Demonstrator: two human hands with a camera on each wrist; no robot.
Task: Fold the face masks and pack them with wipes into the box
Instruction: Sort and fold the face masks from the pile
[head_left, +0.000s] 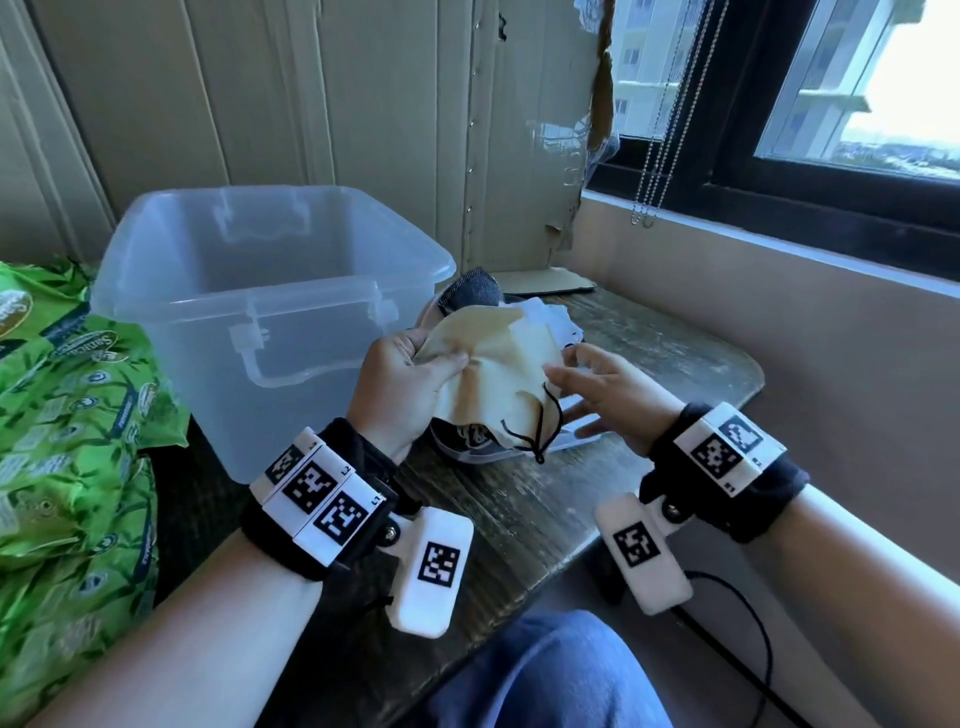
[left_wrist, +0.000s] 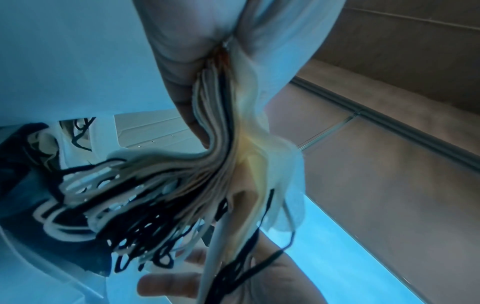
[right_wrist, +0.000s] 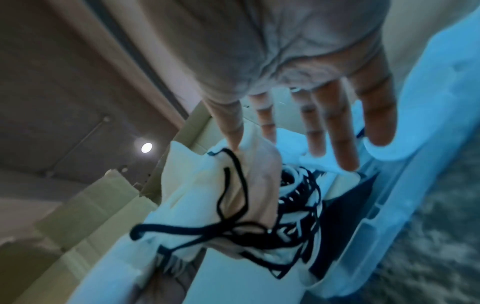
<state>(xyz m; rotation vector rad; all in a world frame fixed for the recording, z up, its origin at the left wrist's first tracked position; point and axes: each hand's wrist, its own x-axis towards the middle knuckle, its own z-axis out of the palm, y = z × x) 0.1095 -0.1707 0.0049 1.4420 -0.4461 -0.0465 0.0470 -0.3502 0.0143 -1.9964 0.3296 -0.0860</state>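
While the left grip (head_left: 400, 384) pinches the cream mask (head_left: 498, 358), the right grip (head_left: 597, 395) (fingers straight) hides the pile's edge.

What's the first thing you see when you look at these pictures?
The cream face mask in the middle, with black ear loops dangling from it: the left hand grips one end while the right hand hovers at the other with straight fingers. Next comes the big see-through plastic box standing just left of the hands with nothing in it. Bright green packs of wipes are piled at the far left.
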